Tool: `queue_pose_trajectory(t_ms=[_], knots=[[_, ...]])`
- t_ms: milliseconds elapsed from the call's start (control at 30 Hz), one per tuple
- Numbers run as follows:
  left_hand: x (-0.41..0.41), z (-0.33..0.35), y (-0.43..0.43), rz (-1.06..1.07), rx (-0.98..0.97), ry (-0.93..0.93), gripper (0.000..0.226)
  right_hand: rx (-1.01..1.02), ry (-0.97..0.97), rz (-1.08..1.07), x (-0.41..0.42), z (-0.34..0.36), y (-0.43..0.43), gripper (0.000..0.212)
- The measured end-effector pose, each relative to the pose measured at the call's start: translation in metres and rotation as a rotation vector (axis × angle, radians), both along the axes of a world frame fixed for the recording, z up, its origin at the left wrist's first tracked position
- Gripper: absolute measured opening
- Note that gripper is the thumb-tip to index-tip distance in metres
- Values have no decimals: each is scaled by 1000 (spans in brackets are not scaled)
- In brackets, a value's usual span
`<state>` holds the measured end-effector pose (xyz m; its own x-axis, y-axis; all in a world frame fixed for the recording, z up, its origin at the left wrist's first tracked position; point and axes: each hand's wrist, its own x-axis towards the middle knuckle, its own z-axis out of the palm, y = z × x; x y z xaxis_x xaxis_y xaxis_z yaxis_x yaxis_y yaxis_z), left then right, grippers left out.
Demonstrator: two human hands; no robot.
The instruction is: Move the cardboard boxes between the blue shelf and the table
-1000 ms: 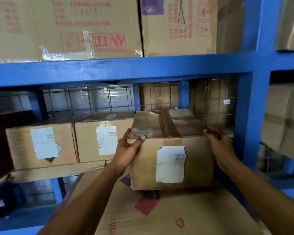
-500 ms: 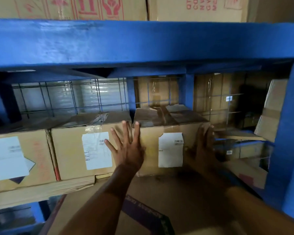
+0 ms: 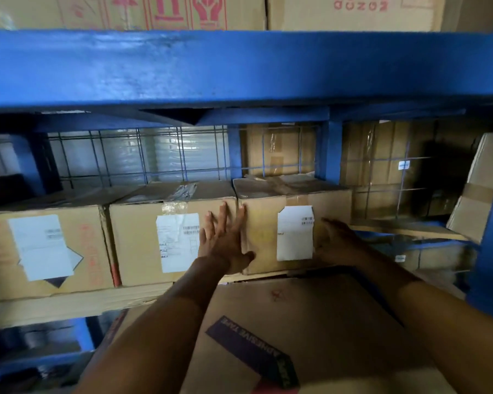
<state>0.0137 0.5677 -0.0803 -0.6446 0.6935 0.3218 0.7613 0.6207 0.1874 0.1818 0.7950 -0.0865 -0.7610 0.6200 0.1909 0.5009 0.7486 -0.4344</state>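
Observation:
A small taped cardboard box (image 3: 293,200) with a white label stands deep on the blue shelf (image 3: 239,69), flush beside two similar labelled boxes (image 3: 171,240) (image 3: 43,248) to its left. My left hand (image 3: 225,240) lies flat with fingers spread against the box's front left corner. My right hand (image 3: 336,243) is blurred and rests open against the box's front right side, below the label's edge. Neither hand grips anything.
A large flat carton (image 3: 302,331) with a purple tape label lies in front, under my forearms. Wire mesh (image 3: 137,157) backs the shelf. More cartons sit on the level above (image 3: 160,9) and a tilted one at far right (image 3: 478,189).
Both hands let go of the box's sides and pushed it back into the shelf until it lined up with its neighbours. My view has moved closer and lower.

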Motion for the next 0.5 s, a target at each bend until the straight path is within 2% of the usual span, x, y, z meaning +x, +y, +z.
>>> queue_pose_trajectory(t_ms=[100,233,333,500], knots=[[21,1,-46,2,16,-60,114,-39,79,136,-4,6,-52,76],[53,-8,-137,115,21,-81,111,-119,162,393,-11,10,-143,61],[99,-17,-229,298,124,-122,109,-231,148,619,-13,9,-234,52],[218,-37,-418,672,229,-161,105,-285,113,1038,3,-3,-429,43]])
